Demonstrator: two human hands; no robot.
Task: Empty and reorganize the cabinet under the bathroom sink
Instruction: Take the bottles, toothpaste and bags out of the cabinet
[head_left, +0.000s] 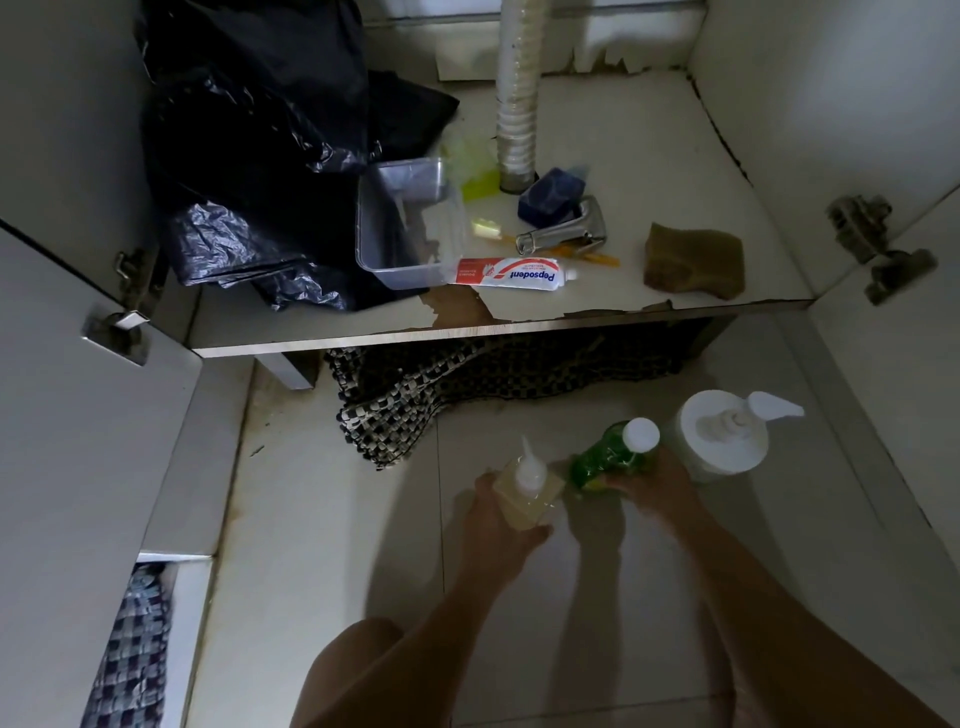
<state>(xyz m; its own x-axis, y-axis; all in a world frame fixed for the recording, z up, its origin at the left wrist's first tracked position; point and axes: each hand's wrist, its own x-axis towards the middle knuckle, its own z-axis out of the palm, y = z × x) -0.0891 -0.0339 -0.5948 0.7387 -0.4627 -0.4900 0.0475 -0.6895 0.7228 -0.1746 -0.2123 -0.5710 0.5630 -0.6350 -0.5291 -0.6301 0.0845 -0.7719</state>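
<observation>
On floor tiles before the open white under-sink cabinet (519, 332): left hand (498, 525) grips pale-yellow nozzle-capped bottle (527, 491), right hand (654, 491) grips tilted green white-capped bottle (613, 454) (white pump dispenser (724, 434) just beside).

On the cabinet floor (649, 156) the bin bag (249, 156) fills the left side; just right of it sits the tub (405, 234), the toothpaste tube (511, 274) lying at its front corner; the drain pipe (517, 93) stands behind, the tap (563, 231) before it; the sponge (693, 260) lies far right; a mat (441, 395) pokes out beneath the shelf; down on the tiles, the left hand (498, 525) holds a bottle (527, 491), the right hand (654, 488) a second bottle (613, 452), the pump bottle (724, 436) just right of them.
</observation>
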